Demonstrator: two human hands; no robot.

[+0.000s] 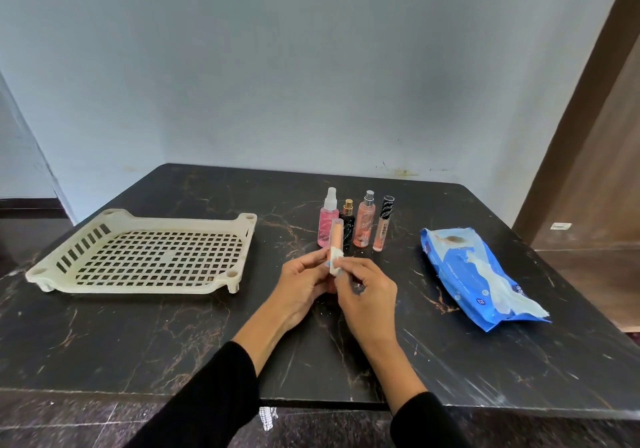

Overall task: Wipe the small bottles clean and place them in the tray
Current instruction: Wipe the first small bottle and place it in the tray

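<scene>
Peach-coloured and slim, the small bottle (336, 238) being cleaned stands upright at the centre of the frame, lifted just above the table. The left hand (304, 279) curls its fingers round the bottle's lower part, while the right hand (363, 286) pinches a folded white wipe (335, 261) against its middle. Right behind it, toward the upper centre, four more bottles stand in a row on the table: a pink spray bottle (327, 220), a short dark bottle with a gold cap (348, 219), a peach spray bottle (364, 220) and a thin lip gloss tube (383, 224). None of them touches the hands. Over at the left of the frame sits the cream plastic tray (242, 239), perforated across its floor, with nothing in it. At the right lies a blue pack of wipes (450, 257), a white sheet trailing from its opening. Everything rests on a dark marble-patterned table (138, 336) pushed against a pale blue wall (277, 66), and black sleeves (221, 388) cover both forearms at the bottom of the frame.
</scene>
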